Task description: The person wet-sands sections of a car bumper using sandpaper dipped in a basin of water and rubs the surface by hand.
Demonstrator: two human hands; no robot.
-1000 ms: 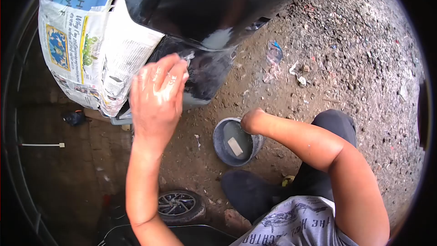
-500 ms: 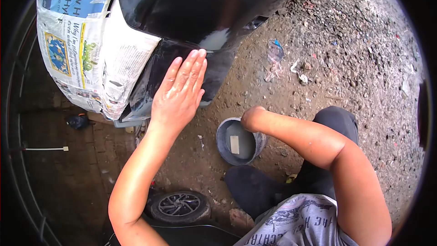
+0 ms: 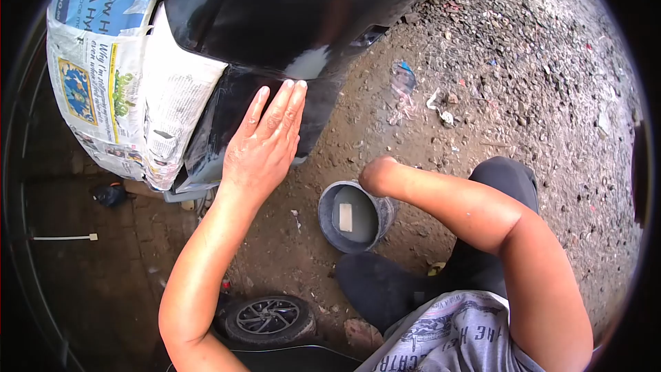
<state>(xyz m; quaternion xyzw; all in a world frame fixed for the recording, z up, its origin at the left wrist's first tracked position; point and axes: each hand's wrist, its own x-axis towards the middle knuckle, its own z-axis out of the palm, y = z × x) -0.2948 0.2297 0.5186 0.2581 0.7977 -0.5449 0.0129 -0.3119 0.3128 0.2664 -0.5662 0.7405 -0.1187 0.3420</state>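
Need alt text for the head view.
A person's left hand lies flat against a dark vehicle panel beside newspaper masking. The right forearm extends to a bucket of cloudy liquid with a pale block; a wheel lies nearby.

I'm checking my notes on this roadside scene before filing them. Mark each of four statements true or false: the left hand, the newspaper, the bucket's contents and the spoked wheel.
1. The left hand lies flat on the dark panel, fingers extended. True.
2. The newspaper is crumpled up inside the bucket. False: it is spread over the bodywork beside the dark panel.
3. A pale block is in the bucket, with cloudy liquid. True.
4. The spoked wheel is held in the left hand. False: it is near the bottom of the picture, apart from that hand.
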